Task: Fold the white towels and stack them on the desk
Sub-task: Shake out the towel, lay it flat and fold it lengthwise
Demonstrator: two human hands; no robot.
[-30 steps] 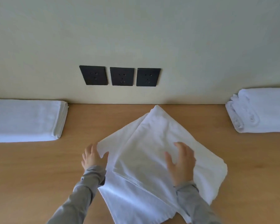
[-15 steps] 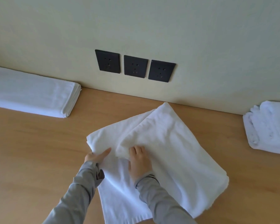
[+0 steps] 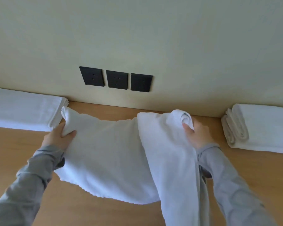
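1. The white towel [image 3: 114, 157] is held lifted above the desk [image 3: 23, 154], directly below the sockets [image 3: 117, 79], presumably so that it can be spread out for folding.
2. Its left corner is pinched by the left hand [image 3: 59, 137], thumb on top. Its bunched right corner is gripped by the right hand [image 3: 198, 134]. The corners are held well apart, apparently to draw the top edge taut.
3. One layer is draped over beside the right hand and hangs low, so straightening is judged necessary.
4. A flat folded stack [image 3: 23, 110] is laid left of the sockets and a thicker pile [image 3: 260, 129] right of them, which leaves working room between.
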